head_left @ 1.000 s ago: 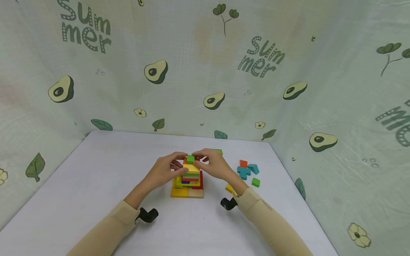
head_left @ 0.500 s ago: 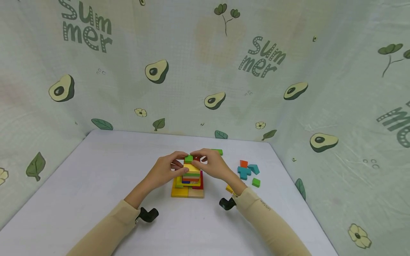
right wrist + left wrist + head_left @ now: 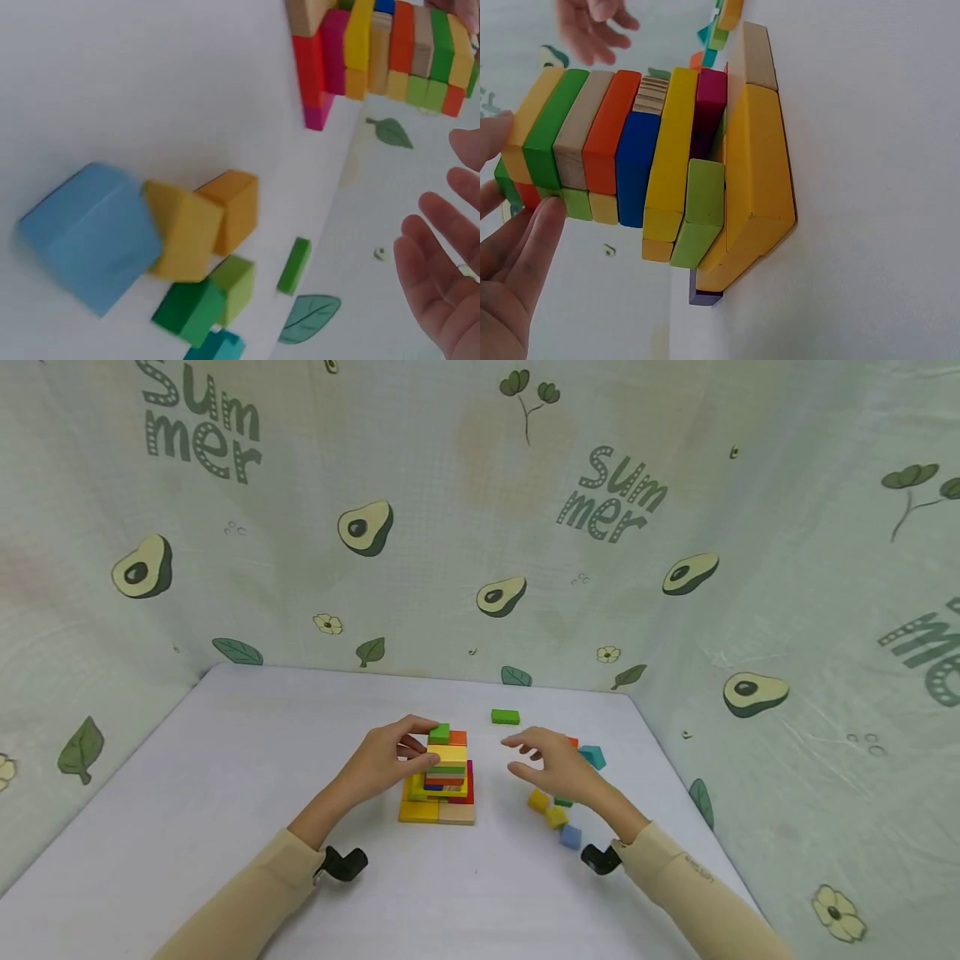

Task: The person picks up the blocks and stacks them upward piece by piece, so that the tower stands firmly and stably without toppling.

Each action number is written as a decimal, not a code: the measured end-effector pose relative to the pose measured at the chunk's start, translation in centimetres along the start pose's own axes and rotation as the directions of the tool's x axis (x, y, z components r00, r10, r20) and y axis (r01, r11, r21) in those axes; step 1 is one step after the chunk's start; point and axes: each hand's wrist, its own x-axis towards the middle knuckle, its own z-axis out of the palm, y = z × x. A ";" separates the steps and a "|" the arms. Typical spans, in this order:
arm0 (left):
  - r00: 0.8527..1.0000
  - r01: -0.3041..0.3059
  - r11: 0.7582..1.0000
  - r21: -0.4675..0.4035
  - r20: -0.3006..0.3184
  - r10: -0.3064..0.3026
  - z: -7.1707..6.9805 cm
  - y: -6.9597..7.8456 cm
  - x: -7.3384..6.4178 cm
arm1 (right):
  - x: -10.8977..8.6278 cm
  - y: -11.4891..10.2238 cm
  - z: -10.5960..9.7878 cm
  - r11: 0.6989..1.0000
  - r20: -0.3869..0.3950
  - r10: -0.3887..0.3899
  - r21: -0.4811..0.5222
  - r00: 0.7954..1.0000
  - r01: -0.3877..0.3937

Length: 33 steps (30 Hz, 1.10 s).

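A stepped tower of coloured wooden blocks (image 3: 447, 770) stands upright on the table, with yellow, green, plain wood and orange slabs in its upper layers. A small green block (image 3: 440, 732) sits at its top, left of an orange one. My left hand (image 3: 393, 752) holds the tower's upper left part, thumb at the yellow slab (image 3: 532, 124) and other fingers around the side and rear. To the right of the tower, my right hand (image 3: 551, 764) hovers with spread, loosely bent fingers and nothing in them; the right wrist view shows those fingers (image 3: 442, 262) apart from the blocks.
Loose blocks lie to the right: yellow cubes (image 3: 557, 817), a blue block (image 3: 570, 837), a dark green block (image 3: 191, 311) and a teal piece (image 3: 593, 756) partly behind my right hand. A green flat block (image 3: 506, 717) lies behind the tower. A printed cloth (image 3: 450, 527) hangs beyond the table.
My right hand has left the tower's top and moved right and toward me, over the loose blocks. The green top block has shifted slightly left. My left hand stays in place.
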 end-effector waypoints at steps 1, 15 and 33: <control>1.000 0.002 1.000 0.000 0.002 -0.002 -0.1 0.0 0.0 | -0.7 0.3 -0.1 1.000 0.014 0.013 -0.013 1.000 -0.013; 1.000 0.006 1.000 0.006 0.018 -0.006 -0.5 0.0 0.0 | -5.2 4.6 2.4 0.994 0.084 0.056 -0.096 0.995 -0.048; 1.000 0.003 1.000 0.001 0.019 -0.003 -0.2 -0.1 0.3 | -3.9 3.4 2.8 0.993 0.042 0.052 -0.110 0.998 -0.047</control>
